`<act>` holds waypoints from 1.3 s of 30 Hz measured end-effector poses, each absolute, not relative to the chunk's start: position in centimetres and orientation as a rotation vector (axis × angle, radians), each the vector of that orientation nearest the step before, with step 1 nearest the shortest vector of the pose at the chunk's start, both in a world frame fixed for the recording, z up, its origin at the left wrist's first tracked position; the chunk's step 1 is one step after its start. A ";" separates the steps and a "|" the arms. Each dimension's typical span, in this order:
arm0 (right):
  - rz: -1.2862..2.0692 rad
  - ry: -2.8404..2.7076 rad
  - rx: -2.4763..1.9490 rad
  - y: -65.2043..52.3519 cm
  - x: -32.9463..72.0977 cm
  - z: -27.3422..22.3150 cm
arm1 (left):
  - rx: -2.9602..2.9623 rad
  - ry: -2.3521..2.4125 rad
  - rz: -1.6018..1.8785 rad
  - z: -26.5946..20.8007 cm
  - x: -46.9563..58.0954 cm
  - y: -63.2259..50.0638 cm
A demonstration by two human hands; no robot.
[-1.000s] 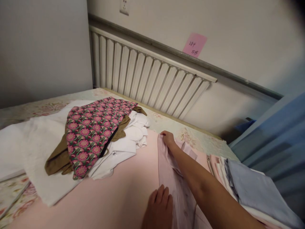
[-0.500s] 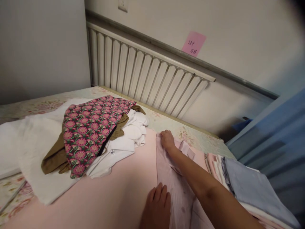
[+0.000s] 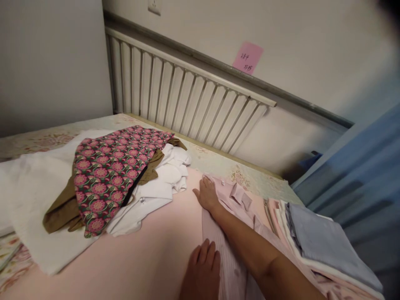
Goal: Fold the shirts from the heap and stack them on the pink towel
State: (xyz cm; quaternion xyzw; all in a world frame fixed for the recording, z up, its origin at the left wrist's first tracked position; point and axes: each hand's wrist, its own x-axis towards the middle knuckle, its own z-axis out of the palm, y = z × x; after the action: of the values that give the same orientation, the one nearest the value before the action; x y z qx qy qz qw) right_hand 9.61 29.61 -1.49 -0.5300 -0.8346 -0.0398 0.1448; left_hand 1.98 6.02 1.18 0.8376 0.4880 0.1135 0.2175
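A pale lilac-pink shirt (image 3: 233, 266) lies partly folded on a pink sheet. My right hand (image 3: 208, 193) rests flat on its far left end, fingers stretched and thumb spread to the side. Nearer me, my left hand (image 3: 203, 266) lies palm down at the shirt's left edge, its fingers extended side by side. A small folded part (image 3: 240, 196) of the shirt, perhaps a cuff or collar, stands up just right of my right hand. My right forearm hides some of the cloth.
A pink flower-patterned garment (image 3: 109, 166) lies over brown and white clothes on the left. To the right is a folded stack topped by a grey-blue cloth (image 3: 328, 237). A radiator (image 3: 187, 96) runs along the wall, and a blue curtain (image 3: 359, 179) hangs at right.
My right hand has gone from closed fingers at the shirt's far edge to a flat, spread palm on it. My left hand stays nearly in place. The view has shifted slightly.
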 end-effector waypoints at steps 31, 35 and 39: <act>0.167 -2.236 -1.554 -9.5 29.0 0.7 | 2.735 1.520 0.697 -3.1 1.9 5.2; 0.195 -2.211 -1.781 -9.1 26.2 2.6 | 2.736 1.570 0.677 -3.0 1.9 3.9; 0.106 -2.271 -1.864 -8.4 25.2 3.1 | 2.744 1.612 0.642 -3.1 2.0 2.4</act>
State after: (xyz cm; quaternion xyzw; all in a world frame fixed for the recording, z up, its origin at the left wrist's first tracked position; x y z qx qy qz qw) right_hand 25.18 -8.38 3.06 -0.6309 -0.7685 0.0357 0.1006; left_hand 2.00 2.36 -3.12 0.8440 0.4959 0.1974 -0.0523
